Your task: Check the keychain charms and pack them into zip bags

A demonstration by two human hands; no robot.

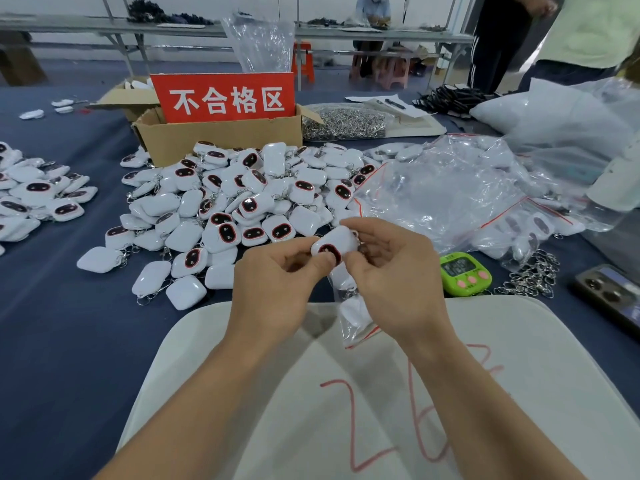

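Note:
A white keychain charm (335, 242) with a dark, red-rimmed face is held above the table's near middle. My left hand (277, 285) pinches its lower left side with thumb and forefinger. My right hand (391, 271) grips its right side, where the metal ring sits. Below the hands hangs a small clear zip bag (355, 318) with a red seal line and something white inside; which hand holds it I cannot tell. A big pile of the same charms (235, 209) lies just beyond the hands.
A cardboard box (221, 136) with a red sign stands behind the pile. Clear zip bags (460, 192) heap at the right, near a green timer (465, 273), loose metal rings (533, 275) and a phone (609, 292). More charms (38, 195) lie at left. A white cloth (381, 393) covers the near edge.

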